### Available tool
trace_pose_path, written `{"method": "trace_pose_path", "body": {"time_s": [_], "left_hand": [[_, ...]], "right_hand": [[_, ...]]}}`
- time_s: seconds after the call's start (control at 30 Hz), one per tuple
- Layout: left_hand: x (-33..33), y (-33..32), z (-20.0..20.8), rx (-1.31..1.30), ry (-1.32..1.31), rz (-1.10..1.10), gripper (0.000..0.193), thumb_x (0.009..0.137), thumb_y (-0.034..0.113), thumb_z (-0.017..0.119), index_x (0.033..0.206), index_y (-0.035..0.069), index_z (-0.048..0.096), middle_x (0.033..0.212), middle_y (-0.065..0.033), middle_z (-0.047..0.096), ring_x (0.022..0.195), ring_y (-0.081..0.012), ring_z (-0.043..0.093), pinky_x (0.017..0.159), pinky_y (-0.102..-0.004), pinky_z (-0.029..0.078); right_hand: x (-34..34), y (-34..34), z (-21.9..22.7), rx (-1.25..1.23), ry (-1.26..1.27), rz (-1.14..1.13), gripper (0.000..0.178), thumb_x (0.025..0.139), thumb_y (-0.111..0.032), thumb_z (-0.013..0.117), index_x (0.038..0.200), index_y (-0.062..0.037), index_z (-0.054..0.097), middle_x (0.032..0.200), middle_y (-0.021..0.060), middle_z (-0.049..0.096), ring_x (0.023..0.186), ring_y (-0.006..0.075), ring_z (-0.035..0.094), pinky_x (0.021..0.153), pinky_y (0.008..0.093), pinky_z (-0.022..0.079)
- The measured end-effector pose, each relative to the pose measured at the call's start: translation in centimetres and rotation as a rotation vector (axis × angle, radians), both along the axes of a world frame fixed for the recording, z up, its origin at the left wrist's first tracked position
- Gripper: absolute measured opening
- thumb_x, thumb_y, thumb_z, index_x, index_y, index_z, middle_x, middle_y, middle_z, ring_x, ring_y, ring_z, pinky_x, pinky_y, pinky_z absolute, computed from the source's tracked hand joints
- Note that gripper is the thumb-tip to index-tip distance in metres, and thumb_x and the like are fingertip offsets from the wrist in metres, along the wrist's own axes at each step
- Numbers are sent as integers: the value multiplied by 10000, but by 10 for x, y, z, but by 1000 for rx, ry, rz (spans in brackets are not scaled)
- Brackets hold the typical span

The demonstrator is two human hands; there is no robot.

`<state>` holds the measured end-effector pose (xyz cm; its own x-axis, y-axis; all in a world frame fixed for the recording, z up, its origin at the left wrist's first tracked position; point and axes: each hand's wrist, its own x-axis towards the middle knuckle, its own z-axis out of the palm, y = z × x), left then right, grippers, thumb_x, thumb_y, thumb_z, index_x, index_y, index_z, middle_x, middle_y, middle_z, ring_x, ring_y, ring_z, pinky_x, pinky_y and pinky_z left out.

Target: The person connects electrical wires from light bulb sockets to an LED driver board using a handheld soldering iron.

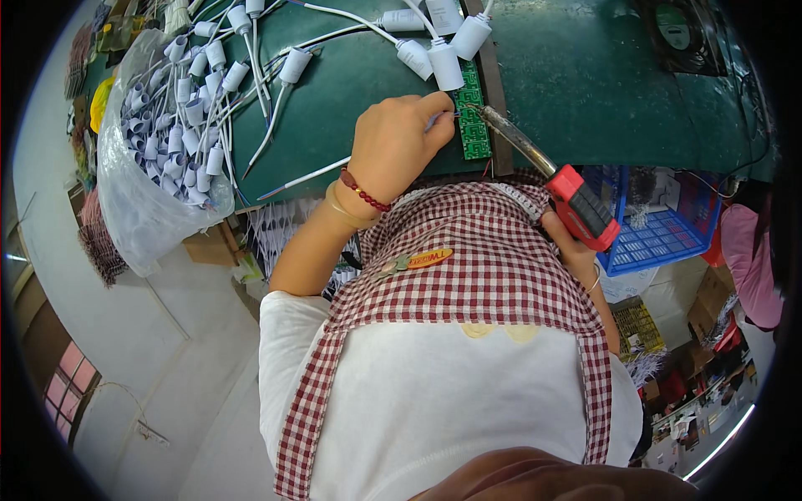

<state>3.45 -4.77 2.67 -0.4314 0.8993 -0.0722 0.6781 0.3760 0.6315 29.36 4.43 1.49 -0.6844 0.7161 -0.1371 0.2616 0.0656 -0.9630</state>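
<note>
My left hand (397,138) is closed in a pinch at the left edge of a green circuit board (474,138). Between its fingertips is a thin wire (432,123) with a bluish tint; its end is partly hidden by the fingers. My right hand (570,248) is wrapped round the red and black handle of a soldering iron (578,204), which covers much of that hand. The iron's metal barrel slants up and left, its tip at the board close to my left fingertips. White lamp holders (447,65) on white cables lie just beyond the board.
A clear plastic bag (125,196) full of white lamp holders hangs over the left table edge. A dark strip (493,83) runs beside the board on the green tabletop (576,92). A black fan-like device (678,33) sits far right. Below the table's right side is a blue crate (660,242).
</note>
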Motion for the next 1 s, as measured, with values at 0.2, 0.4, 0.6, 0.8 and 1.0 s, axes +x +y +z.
{"method": "trace_pose_path", "body": {"time_s": [0.2, 0.4, 0.6, 0.8, 1.0], "left_hand": [[1, 0, 0, -31, 123, -32, 77, 785, 166, 603, 800, 91, 613, 686, -84, 613, 600, -285, 588, 523, -373, 440], [1, -1, 2, -17, 213, -80, 69, 780, 175, 627, 795, 111, 606, 649, -65, 563, 558, -271, 563, 493, -371, 424], [5, -2, -2, 51, 338, -108, 68, 764, 168, 639, 784, 127, 589, 650, -52, 534, 538, -259, 551, 478, -356, 424], [4, 1, -2, 60, 320, -42, 59, 751, 146, 635, 751, 111, 586, 628, -51, 531, 534, -256, 555, 477, -354, 426], [0, 4, -4, 13, 214, -44, 54, 760, 152, 619, 751, 101, 603, 621, -65, 557, 520, -270, 553, 474, -372, 420]], "right_hand": [[1, -1, -4, 58, 21, 14, 139, 719, -31, 713, 821, 2, 625, 753, 60, 575, 622, 135, 547, 572, 259, 426], [1, -2, -5, 40, 14, -3, 146, 716, -36, 717, 825, 4, 627, 761, 63, 579, 622, 136, 547, 570, 261, 426], [0, -1, -4, 33, 6, -8, 158, 717, -33, 711, 838, 7, 617, 756, 60, 572, 615, 135, 534, 562, 263, 415], [0, -2, -5, 18, 0, -1, 164, 717, -37, 712, 844, 3, 616, 753, 60, 568, 613, 139, 530, 562, 265, 412], [1, -4, -11, -14, 26, -21, 165, 718, -46, 711, 843, -1, 612, 744, 63, 564, 600, 153, 535, 552, 270, 413]]}}
